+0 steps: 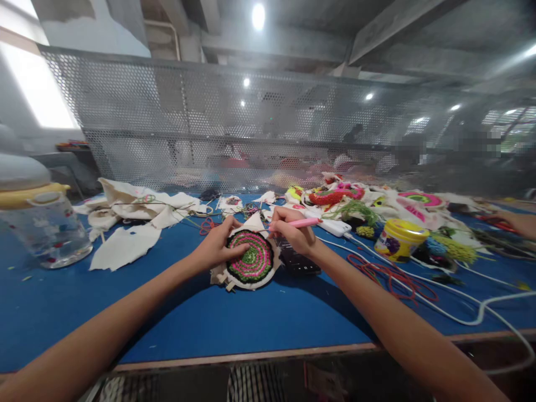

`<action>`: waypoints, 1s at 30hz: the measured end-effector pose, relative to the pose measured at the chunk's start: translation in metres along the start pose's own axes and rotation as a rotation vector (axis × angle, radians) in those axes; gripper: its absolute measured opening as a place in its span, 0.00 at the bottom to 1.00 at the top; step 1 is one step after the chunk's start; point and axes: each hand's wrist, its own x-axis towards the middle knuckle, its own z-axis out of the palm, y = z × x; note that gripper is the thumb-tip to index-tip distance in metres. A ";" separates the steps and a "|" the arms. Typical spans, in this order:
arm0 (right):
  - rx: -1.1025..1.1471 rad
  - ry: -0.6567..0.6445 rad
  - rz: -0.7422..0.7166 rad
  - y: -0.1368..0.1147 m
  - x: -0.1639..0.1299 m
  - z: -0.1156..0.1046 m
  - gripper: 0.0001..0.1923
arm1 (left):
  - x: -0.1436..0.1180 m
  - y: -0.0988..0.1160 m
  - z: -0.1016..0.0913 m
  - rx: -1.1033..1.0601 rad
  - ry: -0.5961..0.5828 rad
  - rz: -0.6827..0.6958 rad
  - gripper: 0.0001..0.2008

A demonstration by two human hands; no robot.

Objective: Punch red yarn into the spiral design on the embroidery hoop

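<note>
My left hand (221, 245) grips a round embroidery hoop (252, 286) by its left side, with the thumb lying across the front. In the hoop, cream cloth carries rings of green, pink and black yarn (251, 257). Between the fingers of my right hand (293, 230) is a punch needle with a pink handle (307, 222), held like a pen. Its thin tip points left at the hoop's upper right edge; whether it pierces the cloth I cannot tell. Partly behind the hoop and my right hand lies a dark phone (299, 261) on the blue tabletop.
A water bottle (46, 223) stands at left beside cream cloth scraps (125, 245). On the right are a yellow tub (400, 240), red yarn (389, 279), white cables (460, 321) and piled yarn pieces. Another person's hand (517, 223) is at far right. A perforated metal screen (218, 134) stands behind.
</note>
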 end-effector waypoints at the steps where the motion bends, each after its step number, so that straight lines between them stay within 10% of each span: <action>1: 0.011 -0.004 0.004 0.000 0.000 -0.001 0.08 | 0.000 0.000 0.000 -0.001 -0.003 -0.001 0.15; 30: -0.359 -0.172 -0.119 0.004 -0.004 0.008 0.07 | -0.002 -0.001 -0.003 0.105 -0.044 -0.040 0.13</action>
